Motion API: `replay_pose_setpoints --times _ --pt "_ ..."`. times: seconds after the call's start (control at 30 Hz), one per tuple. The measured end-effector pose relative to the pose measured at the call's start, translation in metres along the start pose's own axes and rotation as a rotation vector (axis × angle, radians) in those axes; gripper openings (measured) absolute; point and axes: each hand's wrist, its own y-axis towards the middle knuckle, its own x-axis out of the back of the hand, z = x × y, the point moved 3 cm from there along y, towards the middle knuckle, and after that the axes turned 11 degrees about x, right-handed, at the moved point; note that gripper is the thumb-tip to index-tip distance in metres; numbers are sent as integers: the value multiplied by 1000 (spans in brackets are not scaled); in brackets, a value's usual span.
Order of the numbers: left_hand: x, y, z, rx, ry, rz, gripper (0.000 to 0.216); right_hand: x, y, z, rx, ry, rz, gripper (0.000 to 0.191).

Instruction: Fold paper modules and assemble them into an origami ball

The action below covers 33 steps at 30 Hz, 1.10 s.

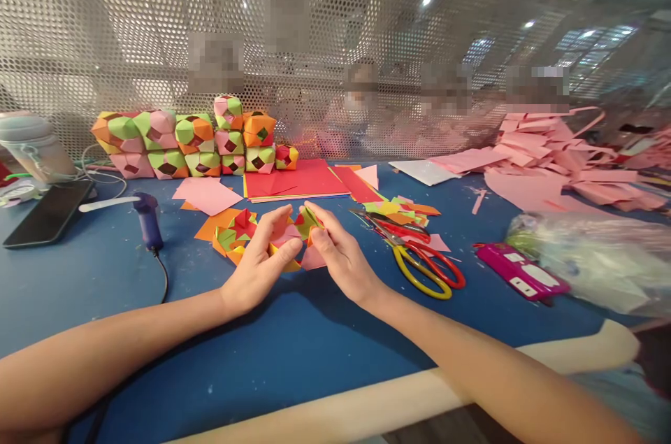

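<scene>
My left hand (259, 263) and my right hand (335, 255) meet at the middle of the blue table (293, 346), both pinched on a small folded paper piece (300, 234) of pink, yellow, red and green. Just left of my left hand lies another folded paper unit (234, 234) in orange, green and red, on orange sheets. The part of the held piece under my fingers is hidden.
Finished paper cubes (193, 140) are stacked at the back left by a mesh wall. Red sheets (293, 182), two pairs of scissors (419, 259), a glue gun (148, 220), a phone (47, 213), a pink cutter (518, 276), a plastic bag (597, 259) and pink scraps (560, 157) lie around.
</scene>
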Motion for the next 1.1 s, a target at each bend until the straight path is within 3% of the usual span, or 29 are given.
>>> replay_pose_setpoints --times 0.3,0.4,0.5,0.67,0.97,1.1 --pt "-9 7 8 315 -532 -97 32 12 -4 -7 -58 191 -27 58" --pt "-10 8 9 405 -645 -119 31 16 -5 -3 18 54 -19 57" --pt "-11 9 11 479 -705 -78 31 14 -6 6 171 -136 39 54" --pt "-11 11 17 540 -777 -65 26 7 -10 10 339 -267 93 50" --pt "-14 8 16 647 -821 -78 25 5 -11 5 403 -340 39 48" --pt "-16 7 14 642 -785 -18 30 5 -12 8 440 -336 44 47"
